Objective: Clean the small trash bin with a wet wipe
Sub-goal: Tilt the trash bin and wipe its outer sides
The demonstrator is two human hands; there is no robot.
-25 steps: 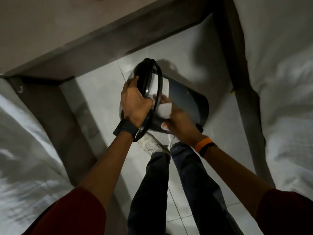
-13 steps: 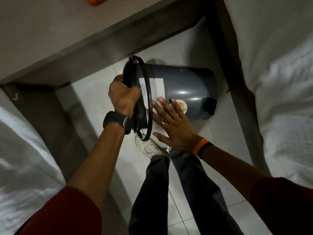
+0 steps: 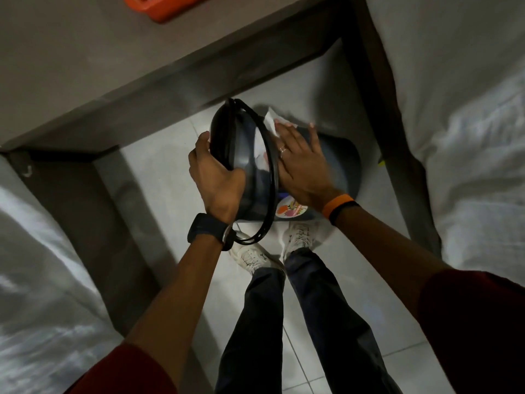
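Note:
A small dark grey trash bin (image 3: 342,163) is held on its side above the tiled floor, its black lid and loose ring at the left end. My left hand (image 3: 218,177) grips the bin's rim and lid. My right hand (image 3: 298,163) lies flat on the bin's side, fingers spread, pressing a white wet wipe (image 3: 271,120) that shows beyond my fingertips. A round colourful sticker (image 3: 291,209) sits on the bin near my right wrist.
A brown table (image 3: 113,69) stands ahead with an orange object (image 3: 164,7) on top; its legs flank the bin. White bedding (image 3: 468,123) lies right and white bedding (image 3: 34,251) left. My legs and white shoes (image 3: 252,257) stand on the tiles (image 3: 159,177) below.
My right hand slid with the wipe from the bin's near side up and over to its far side. The bin turned, so the sticker now sits low by my wrist.

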